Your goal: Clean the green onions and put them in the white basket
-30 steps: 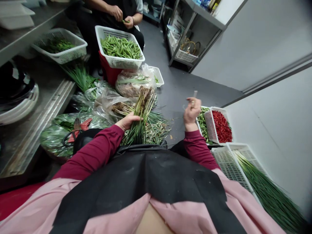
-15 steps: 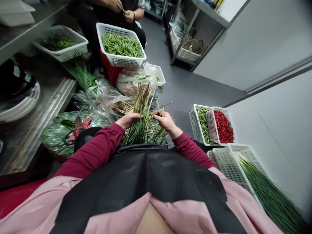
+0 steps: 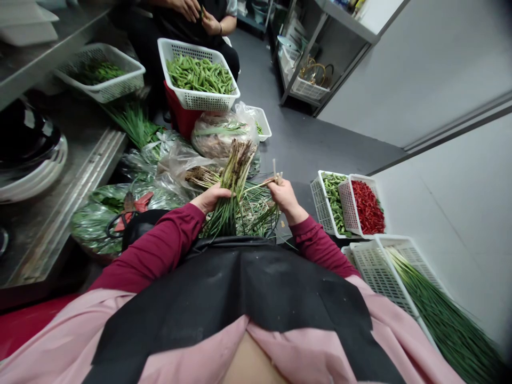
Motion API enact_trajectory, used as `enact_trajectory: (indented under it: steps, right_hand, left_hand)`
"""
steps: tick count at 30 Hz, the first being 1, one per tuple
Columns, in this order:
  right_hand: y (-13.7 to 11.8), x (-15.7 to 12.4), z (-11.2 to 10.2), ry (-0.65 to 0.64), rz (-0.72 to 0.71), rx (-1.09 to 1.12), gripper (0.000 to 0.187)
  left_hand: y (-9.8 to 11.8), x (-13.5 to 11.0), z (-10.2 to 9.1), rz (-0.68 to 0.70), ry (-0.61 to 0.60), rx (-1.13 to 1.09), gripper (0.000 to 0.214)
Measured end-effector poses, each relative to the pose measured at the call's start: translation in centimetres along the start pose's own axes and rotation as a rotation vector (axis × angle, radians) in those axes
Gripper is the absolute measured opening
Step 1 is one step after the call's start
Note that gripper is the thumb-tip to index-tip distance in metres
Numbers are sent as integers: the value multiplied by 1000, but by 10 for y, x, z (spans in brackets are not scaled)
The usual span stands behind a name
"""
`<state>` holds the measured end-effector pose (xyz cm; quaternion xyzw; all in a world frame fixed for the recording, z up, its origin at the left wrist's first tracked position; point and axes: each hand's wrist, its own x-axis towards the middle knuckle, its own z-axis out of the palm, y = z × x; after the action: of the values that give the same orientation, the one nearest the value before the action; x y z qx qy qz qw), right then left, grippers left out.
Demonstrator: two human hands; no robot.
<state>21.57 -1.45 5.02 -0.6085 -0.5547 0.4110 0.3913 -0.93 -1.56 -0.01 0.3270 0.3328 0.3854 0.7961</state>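
Note:
My left hand [image 3: 213, 198] is closed round a bunch of green onions [image 3: 232, 184], root ends up and dark with soil, green leaves hanging down. To its right, my right hand [image 3: 285, 196] pinches a few thin, pale stalks [image 3: 276, 173] that stick out above the fingers. One strand stretches from that hand back toward the bunch. Beneath both hands lies a heap of loose green and pale trimmings [image 3: 258, 210]. More green onions with brown roots [image 3: 202, 175] poke out of a clear plastic bag just behind my left hand.
A white basket of green peppers [image 3: 200, 98] stands on a red support in front of a co-worker [image 3: 192, 10]. Baskets of red chillies [image 3: 344, 198] and long green stalks [image 3: 390, 274] are at right. Red-handled scissors [image 3: 124, 216] lie on bagged greens. A metal shelf [image 3: 76, 197] runs along the left.
My right hand has moved right, away from the bunch, drawing the pale stalks with it. The bunch in my left hand leans slightly more to the right.

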Motion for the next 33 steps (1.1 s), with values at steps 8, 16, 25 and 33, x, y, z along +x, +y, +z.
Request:
enact_trajectory:
  steps: [8, 16, 25, 33]
  right_hand:
    - [-9, 46, -112, 726, -281, -396, 19]
    - [22, -4, -30, -137, -155, -397, 23]
    - [-7, -17, 41, -94, -81, 76, 29]
    - [1, -9, 39, -34, 144, 283, 37]
  left_hand:
    - [3, -6, -8, 2, -25, 22, 47]
    - [5, -6, -9, -8, -20, 17, 45]
    - [0, -4, -5, 34, -138, 43, 49]
    - [-1, -5, -7, 6, -125, 35, 38]
